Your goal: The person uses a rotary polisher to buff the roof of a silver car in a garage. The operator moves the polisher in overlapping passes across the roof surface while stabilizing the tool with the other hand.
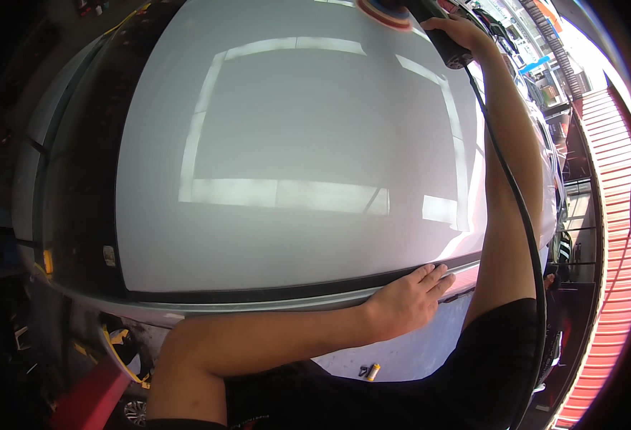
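Note:
A glossy silver-grey car roof (315, 136) spreads out before me, with bright rectangular light reflections on it. My right hand (460, 32), at the end of an outstretched arm, is wrapped round the black handle of a power polisher (446, 49) at the far right. Its round orange-edged pad (387, 16) lies on or just over the paint; the top of the picture cuts it off. My left hand (410, 301) rests on the near roof edge, fingers extended across the dark trim strip (279, 292), holding nothing.
A black power cable (510, 168) runs from the polisher down along my right arm. Dark glass (82, 179) borders the roof on the left. A yellow-bodied item (374, 371) lies on the pale floor below. Red corrugated panels (620, 236) and parked vehicles stand on the right.

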